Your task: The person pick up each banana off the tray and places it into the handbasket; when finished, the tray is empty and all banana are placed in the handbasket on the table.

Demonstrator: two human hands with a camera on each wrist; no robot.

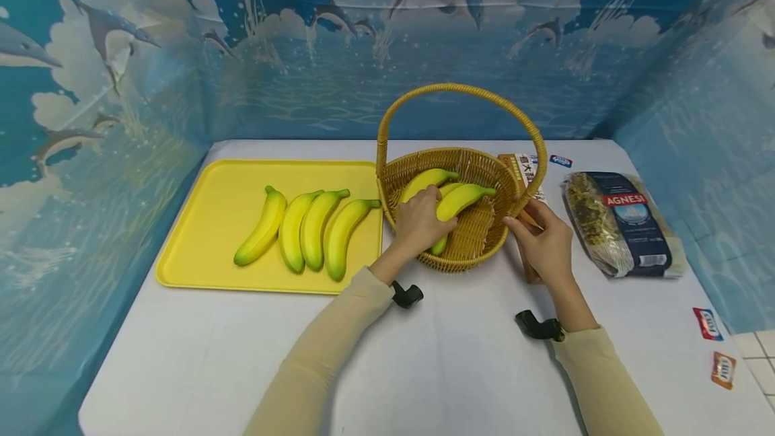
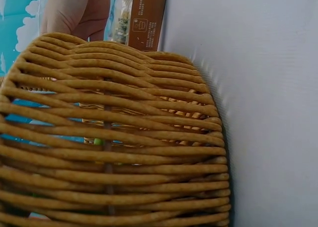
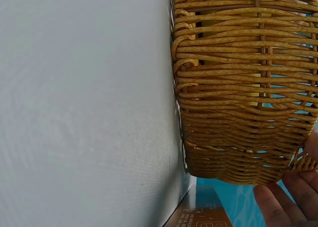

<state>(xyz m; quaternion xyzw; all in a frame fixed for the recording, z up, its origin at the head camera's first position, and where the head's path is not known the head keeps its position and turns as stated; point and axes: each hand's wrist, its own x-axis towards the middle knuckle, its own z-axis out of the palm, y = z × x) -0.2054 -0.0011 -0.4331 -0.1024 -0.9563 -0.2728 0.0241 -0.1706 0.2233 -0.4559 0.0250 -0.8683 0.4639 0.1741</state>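
The wicker basket (image 1: 469, 247) with a tall arched handle (image 1: 451, 88) stands at the middle of the table with several yellow bananas in it. My left hand (image 1: 420, 221) reaches over its near left rim and grips a banana (image 1: 461, 200), thumb across its near side. Another banana (image 1: 426, 182) lies just beyond the fingers. With the thumb on the rim and fingers outside, my right hand (image 1: 547, 241) holds the basket's right side, by the handle's foot. Fingers (image 3: 278, 207) of that hand show against the wicker in the right wrist view.
Left of the basket lies a yellow tray (image 1: 206, 221) bearing several bananas (image 1: 311, 231). A brown box (image 1: 531, 268) sits partly behind the right hand. Farther right is a bag of Agnesi pasta (image 1: 626, 224). Small cards (image 1: 707, 323) lie near the table's right edge.
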